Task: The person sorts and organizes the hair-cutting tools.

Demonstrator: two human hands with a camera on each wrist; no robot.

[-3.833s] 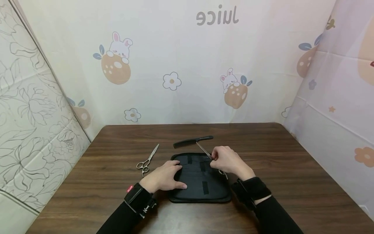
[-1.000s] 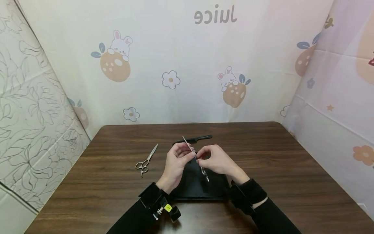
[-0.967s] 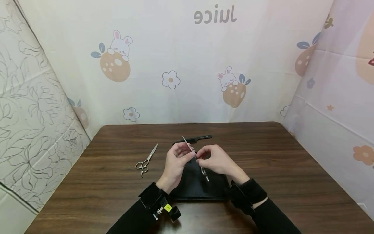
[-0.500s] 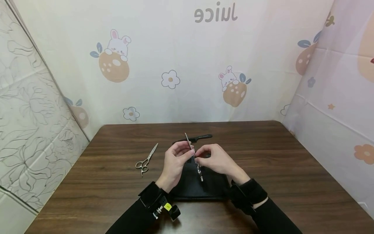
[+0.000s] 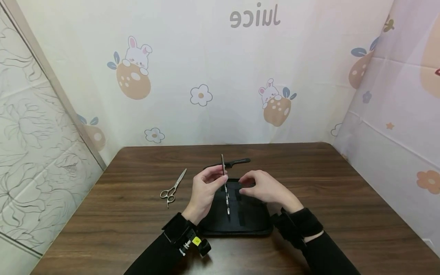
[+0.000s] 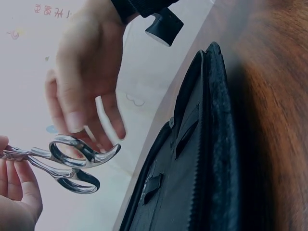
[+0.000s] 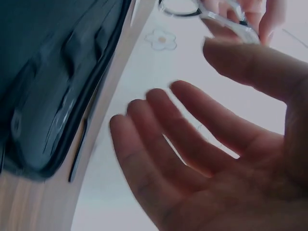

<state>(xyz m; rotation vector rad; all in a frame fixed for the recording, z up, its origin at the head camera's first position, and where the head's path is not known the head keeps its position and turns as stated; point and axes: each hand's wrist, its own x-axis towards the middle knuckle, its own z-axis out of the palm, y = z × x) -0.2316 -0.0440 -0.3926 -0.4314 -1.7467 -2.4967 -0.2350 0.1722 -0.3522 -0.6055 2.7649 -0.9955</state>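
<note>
My left hand (image 5: pixel 205 191) pinches a pair of silver scissors (image 5: pixel 227 196) near the pivot, between thumb and fingers. The blades point away and the finger loops hang toward me, above a black zip case (image 5: pixel 252 217). In the left wrist view the loops (image 6: pixel 72 156) stick out from the fingertips, free of the other hand. My right hand (image 5: pixel 268 190) hovers to the right of the scissors with its fingers relaxed and nothing between them. The right wrist view shows its fingers (image 7: pixel 159 130) spread apart. Elastic straps (image 6: pixel 187 130) line the inside of the case.
A second pair of scissors (image 5: pixel 170 193) lies on the wooden table (image 5: pixel 130 214), left of the case. Behind the case lies a black comb (image 5: pixel 238 162), partly hidden by my left hand. A patterned curtain (image 5: pixel 227 122) hangs along the table's back edge.
Earlier my right hand held the scissors alone while the left rested on the case. Both hands then held them; now the right has let go and drawn right, and the scissors stand straighter.
</note>
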